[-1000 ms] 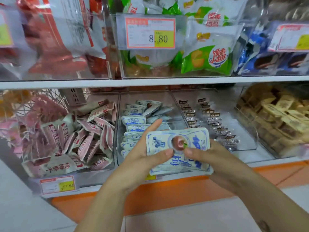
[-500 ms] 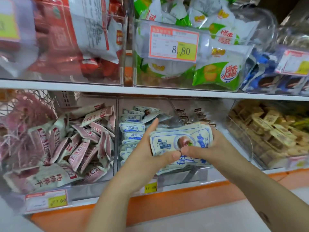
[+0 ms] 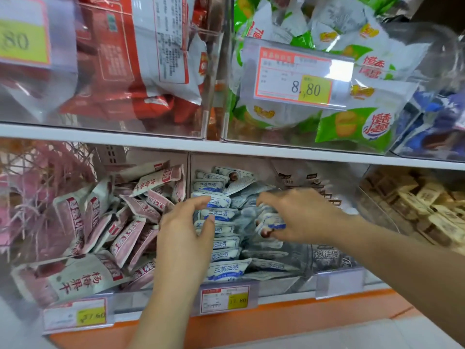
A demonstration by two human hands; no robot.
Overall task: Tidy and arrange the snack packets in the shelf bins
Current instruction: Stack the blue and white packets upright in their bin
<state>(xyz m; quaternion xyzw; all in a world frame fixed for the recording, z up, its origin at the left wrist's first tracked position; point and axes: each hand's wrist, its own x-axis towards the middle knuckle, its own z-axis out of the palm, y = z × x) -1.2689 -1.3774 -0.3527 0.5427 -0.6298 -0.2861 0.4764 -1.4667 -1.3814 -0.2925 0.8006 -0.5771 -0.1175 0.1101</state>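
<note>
Left hand [image 3: 186,235], right hand [image 3: 302,215]: bare. Forearms bare to frame edge. Slender fingers [image 3: 198,201].

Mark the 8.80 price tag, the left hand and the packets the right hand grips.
8.80 price tag [image 3: 293,76]: head view, printed face.
left hand [image 3: 186,230]: head view, back of hand.
gripped packets [image 3: 271,220]: head view, white-blue end.

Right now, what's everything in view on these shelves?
blue-and-white packets: many, blue-white, lower middle bin
pink-and-white packets: many, pink-white, lower left bin
dark packets: several, black, lower bin right of middle
tan packets: many, tan, lower far-right bin
red bags: several, red, upper left bin
green-and-white bags: several, green-white, upper middle bin
blue bags: several, dark blue, upper right bin
price tags: several, white-yellow, bin fronts
left hand: one, touching the blue-and-white row
right hand: one, gripping a few blue-and-white packets
</note>
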